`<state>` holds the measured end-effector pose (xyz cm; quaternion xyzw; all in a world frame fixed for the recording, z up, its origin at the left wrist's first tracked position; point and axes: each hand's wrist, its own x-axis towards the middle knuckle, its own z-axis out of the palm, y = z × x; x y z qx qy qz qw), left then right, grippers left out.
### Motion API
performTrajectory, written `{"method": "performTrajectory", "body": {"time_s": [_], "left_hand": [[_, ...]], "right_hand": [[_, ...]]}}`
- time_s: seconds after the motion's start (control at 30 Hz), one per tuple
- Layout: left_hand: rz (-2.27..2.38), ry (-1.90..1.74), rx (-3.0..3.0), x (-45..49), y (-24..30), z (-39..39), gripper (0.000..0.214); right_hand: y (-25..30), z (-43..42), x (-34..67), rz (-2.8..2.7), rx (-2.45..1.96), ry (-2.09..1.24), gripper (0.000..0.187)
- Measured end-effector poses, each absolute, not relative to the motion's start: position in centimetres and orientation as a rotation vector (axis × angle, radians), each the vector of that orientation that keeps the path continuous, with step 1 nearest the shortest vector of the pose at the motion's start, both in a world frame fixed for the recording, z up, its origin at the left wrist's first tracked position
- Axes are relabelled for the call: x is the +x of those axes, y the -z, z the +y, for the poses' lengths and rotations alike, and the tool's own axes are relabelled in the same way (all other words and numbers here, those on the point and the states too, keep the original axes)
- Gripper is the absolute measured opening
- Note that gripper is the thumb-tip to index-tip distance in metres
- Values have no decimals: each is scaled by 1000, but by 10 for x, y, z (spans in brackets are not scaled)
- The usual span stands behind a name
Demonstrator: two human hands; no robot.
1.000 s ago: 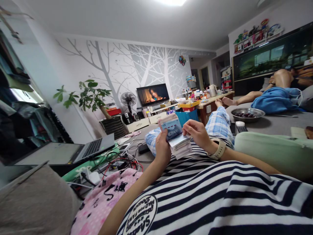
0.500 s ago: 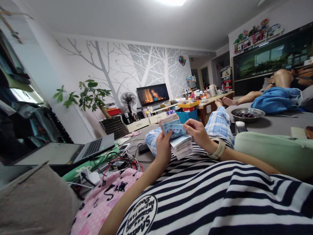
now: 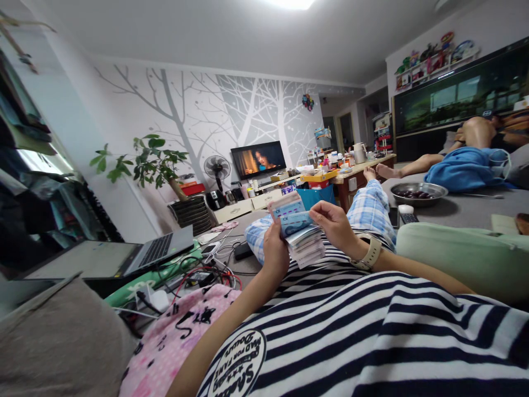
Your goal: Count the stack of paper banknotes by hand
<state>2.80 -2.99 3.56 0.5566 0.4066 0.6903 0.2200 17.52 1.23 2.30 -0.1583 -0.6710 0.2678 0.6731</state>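
A thick wad of banknotes (image 3: pixel 309 252) is bent over in my left hand (image 3: pixel 275 246), whose fingers and thumb are closed around it. The upper part stands up behind, and the lower part fans out over my striped shirt. On the front lies a blue banknote (image 3: pixel 295 221) with pale and pink markings. Thumb and fingertips of my right hand (image 3: pixel 335 225) pinch this note at its right edge. A pale watch (image 3: pixel 369 252) is strapped on my right wrist. The fingers behind the wad are hidden.
An open laptop (image 3: pixel 155 251) and tangled cables (image 3: pixel 210 270) lie to the left. On the right are a metal bowl (image 3: pixel 419 194) of dark round fruit, a green cushion (image 3: pixel 458 248) and another person's legs (image 3: pixel 417 165). A cluttered table (image 3: pixel 351 173) stands beyond my feet.
The front note has turned over: its blue patterned face now shows lower across the wad. My right fingers stay at its edge, and both hands have barely moved.
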Motion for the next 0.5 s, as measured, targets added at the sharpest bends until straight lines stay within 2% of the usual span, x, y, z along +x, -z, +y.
{"method": "performTrajectory", "body": {"time_s": [0.5], "left_hand": [[982,-1925,1441,27,-31,-19,23]], "right_hand": [[-22,13,175,-1518,-332,-587,34]]}}
